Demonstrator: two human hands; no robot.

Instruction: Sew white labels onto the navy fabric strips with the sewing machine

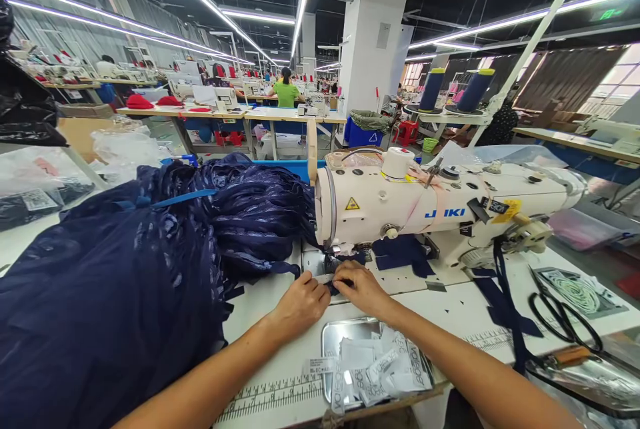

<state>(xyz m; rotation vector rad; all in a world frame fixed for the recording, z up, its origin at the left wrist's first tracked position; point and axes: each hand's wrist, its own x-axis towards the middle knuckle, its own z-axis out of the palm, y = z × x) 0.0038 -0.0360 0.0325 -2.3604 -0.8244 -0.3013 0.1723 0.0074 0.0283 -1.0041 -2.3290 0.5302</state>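
Navy fabric (336, 287) under the sewing machine (425, 206) needle, pinched by my left hand (301, 302) and right hand (361, 286), fingers closed.

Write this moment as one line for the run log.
left hand: on navy strip at needle | right hand: pinching same strip | sewing machine: behind hands | tray of labels: near wrists | scissors: right

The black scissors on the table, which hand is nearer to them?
Right. The right hand lies under the machine head, left of the scissors; the left hand is farther left.
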